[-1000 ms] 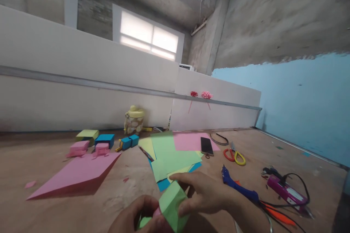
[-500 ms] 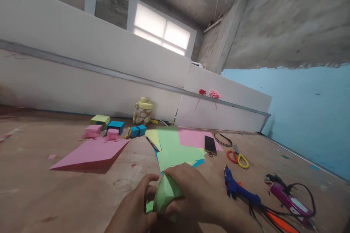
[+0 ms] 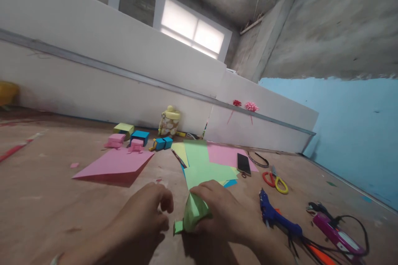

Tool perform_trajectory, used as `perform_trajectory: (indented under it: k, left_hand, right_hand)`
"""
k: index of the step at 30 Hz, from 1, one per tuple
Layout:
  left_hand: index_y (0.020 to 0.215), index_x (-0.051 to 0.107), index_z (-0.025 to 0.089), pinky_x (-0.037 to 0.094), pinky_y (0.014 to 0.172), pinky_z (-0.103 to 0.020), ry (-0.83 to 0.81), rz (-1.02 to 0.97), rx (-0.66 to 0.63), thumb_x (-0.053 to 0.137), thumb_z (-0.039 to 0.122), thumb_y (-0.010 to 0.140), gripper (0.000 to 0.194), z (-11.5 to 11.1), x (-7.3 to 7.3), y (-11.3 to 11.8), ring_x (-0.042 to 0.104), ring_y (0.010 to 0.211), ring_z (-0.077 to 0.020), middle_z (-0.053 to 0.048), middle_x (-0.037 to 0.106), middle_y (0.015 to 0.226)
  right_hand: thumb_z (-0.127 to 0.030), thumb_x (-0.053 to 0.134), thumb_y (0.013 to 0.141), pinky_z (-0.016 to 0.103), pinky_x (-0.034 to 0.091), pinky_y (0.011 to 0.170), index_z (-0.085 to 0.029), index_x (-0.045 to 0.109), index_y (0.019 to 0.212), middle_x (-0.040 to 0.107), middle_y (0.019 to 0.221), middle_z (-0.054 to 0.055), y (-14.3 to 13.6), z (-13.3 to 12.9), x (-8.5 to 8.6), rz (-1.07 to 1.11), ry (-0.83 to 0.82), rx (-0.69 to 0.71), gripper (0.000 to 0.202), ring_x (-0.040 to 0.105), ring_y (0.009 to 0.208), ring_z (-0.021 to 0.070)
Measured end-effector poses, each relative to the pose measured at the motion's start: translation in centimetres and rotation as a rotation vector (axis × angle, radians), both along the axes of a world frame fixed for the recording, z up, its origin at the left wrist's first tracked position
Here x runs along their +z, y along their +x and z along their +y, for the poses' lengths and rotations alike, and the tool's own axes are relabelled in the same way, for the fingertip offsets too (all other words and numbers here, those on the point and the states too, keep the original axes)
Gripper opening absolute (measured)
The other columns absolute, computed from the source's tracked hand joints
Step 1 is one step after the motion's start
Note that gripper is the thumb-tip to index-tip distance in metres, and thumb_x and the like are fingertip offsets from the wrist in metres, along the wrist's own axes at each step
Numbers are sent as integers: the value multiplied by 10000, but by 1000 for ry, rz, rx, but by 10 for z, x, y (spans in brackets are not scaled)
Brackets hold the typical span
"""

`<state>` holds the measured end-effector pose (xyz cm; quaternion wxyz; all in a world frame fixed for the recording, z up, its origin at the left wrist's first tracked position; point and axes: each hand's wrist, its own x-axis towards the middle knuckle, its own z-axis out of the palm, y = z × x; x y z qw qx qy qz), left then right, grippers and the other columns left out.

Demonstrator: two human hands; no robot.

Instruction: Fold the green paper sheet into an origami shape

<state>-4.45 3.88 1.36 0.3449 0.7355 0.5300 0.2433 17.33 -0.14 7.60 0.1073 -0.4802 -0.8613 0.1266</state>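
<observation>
Bare concrete room with a lit window at top centre; the work surface is a brown board floor (image 3: 46,198) running up to a white partition wall.

Change noted: a second ago both hands cupped the green folded paper piece (image 3: 192,213) raised off the floor; now it sits on the floor at lower centre of the frame. The right hand (image 3: 224,211) presses over its top and right side, fingers curled down onto it, closed on the paper. The left hand (image 3: 141,219) has come off it and lies just beside it, fingers loosely bent, holding nothing. Judgement: the folding has moved from in-hand shaping to pressing a form against the floor.

Containers: small paper boxes at middle left, one yellow-green (image 3: 123,128), one blue (image 3: 139,136); contents not visible. A yellow-lidded jar (image 3: 169,121) stands by the wall; contents unclear.

Lower right: blue glue gun (image 3: 275,216), scissors (image 3: 275,181).
</observation>
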Motion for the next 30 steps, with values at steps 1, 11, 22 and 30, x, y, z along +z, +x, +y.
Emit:
perform_trajectory:
  k: [1, 11, 22, 30]
  left_hand:
    - [713, 614, 164, 479, 635, -309, 3, 63, 20, 651, 36, 637, 154, -2, 1, 2, 568, 689, -157, 22, 567, 795]
    - [636, 639, 187, 399, 710, -329, 118, 135, -23, 569, 111, 567, 124, -18, -5, 16, 573, 797, -211, -6, 623, 777]
    - [704, 709, 196, 401, 791, -366, 104, -1, -99, 620, 100, 627, 151, -16, -4, 22, 564, 887, -227, -13, 625, 839]
    - [730, 598, 167, 464, 610, -274, -226, -284, -117, 593, 77, 840, 143, -14, -7, 32, 626, 661, -150, 54, 608, 642]
  right_hand:
    - [-261, 843, 710, 331, 447, 941, -202, 608, 1241, 621, 1225, 70, 0, 0, 0, 6, -3, 11, 583, 538, 1144, 251]
    - [-291, 846, 722, 350, 440, 952, -199, 606, 1257, 617, 1259, 80, 7, 1, -10, 41, -10, 7, 593, 534, 1157, 264]
    - [-238, 822, 732, 348, 448, 937, -166, 615, 1263, 648, 1206, 99, 11, 2, -12, 48, -40, -5, 574, 564, 1118, 268]
    - [-181, 736, 752, 371, 436, 988, -174, 581, 1314, 629, 1309, 111, 21, 8, -9, 131, -66, -18, 583, 577, 1154, 261]
